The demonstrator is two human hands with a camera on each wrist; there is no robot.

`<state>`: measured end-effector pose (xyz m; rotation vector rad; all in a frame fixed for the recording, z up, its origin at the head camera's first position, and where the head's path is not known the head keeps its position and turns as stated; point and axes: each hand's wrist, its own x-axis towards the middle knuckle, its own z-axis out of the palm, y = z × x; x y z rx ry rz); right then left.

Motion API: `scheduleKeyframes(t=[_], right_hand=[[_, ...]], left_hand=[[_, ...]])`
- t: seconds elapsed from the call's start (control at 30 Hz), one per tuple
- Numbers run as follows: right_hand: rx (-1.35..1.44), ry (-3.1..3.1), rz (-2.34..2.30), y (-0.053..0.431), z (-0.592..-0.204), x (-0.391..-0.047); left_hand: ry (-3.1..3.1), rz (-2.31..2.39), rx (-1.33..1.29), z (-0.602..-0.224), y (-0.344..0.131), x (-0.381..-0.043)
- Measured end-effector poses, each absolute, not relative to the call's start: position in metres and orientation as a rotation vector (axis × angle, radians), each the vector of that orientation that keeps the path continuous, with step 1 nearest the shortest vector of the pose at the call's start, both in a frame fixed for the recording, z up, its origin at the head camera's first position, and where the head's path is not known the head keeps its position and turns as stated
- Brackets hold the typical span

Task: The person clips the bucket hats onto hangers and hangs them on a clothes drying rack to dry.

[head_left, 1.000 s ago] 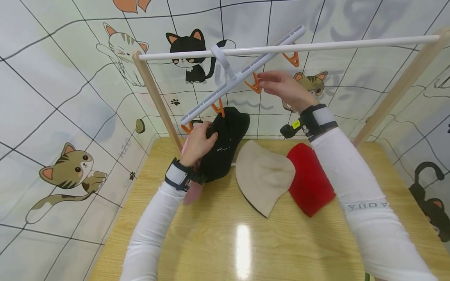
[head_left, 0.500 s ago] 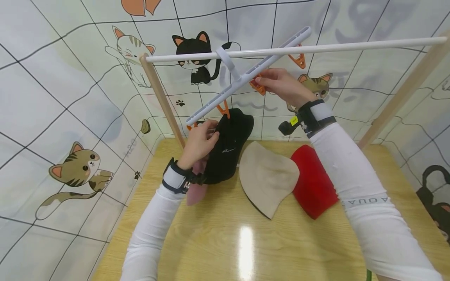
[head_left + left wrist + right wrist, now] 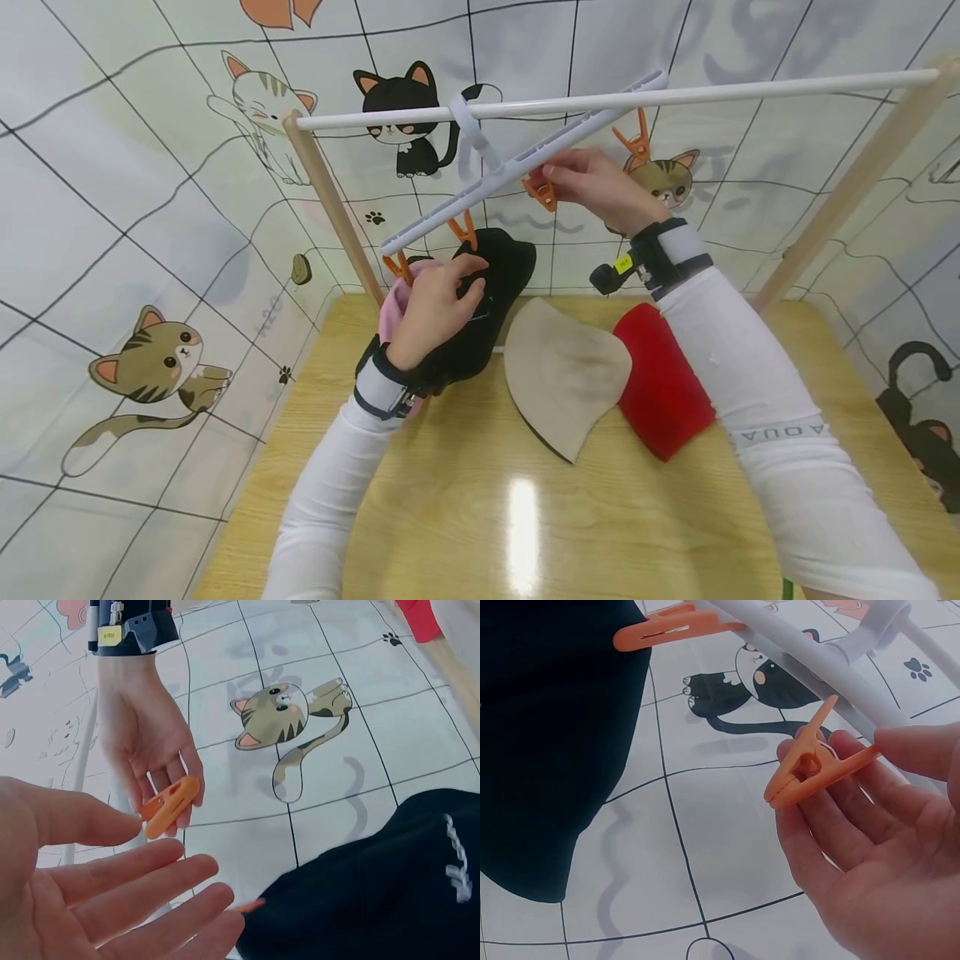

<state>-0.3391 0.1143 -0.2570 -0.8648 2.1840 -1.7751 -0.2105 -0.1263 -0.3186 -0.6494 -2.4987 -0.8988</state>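
Observation:
My right hand (image 3: pixel 596 185) pinches an orange clip (image 3: pixel 804 774) between thumb and fingers, just under the pale grey hanger (image 3: pixel 442 211). Nothing is between that clip's tips in the right wrist view. A black cap (image 3: pixel 513 267) hangs from another orange clip (image 3: pixel 462 231). Left of it, a pink hat (image 3: pixel 392 312) hangs by the leftmost clip (image 3: pixel 399 267), partly behind my left hand (image 3: pixel 431 308). The left fingers are spread in front of the black cap and hold nothing. In the left wrist view they appear straight, with the thumb tip overlapping the far clip.
The hanger hooks over a white rod (image 3: pixel 750 90) on wooden posts (image 3: pixel 330 200). A fourth clip (image 3: pixel 636 143) dangles near its right end. On the wooden table (image 3: pixel 450 500) lie a beige bucket hat (image 3: pixel 566 375) and a red hat (image 3: pixel 660 383). A cat-print wall stands behind.
My left hand has come off the left side and shifted right across the black cap, uncovering the pink hat and its clip. My right fingers have closed further onto their clip. The hanger has swung slightly.

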Motion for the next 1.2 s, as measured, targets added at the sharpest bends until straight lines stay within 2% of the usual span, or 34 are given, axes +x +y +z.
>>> scheduleKeyframes(t=[0.4, 0.7, 1.2], right_hand=[[-0.892, 2.073, -1.845, 0.109, -0.274, -0.336], [-0.922, 2.066, -1.877, 0.102, -0.282, -0.333], [-0.892, 2.018, -1.922, 0.097, -0.289, -0.327]], left_hand=[[-2.592, -0.887, -0.899, -0.334, -0.109, -0.215], [-2.74, -0.877, -0.923, -0.349, -0.098, -0.222], [-2.789, -0.889, -1.26, -0.38, -0.061, -0.239]])
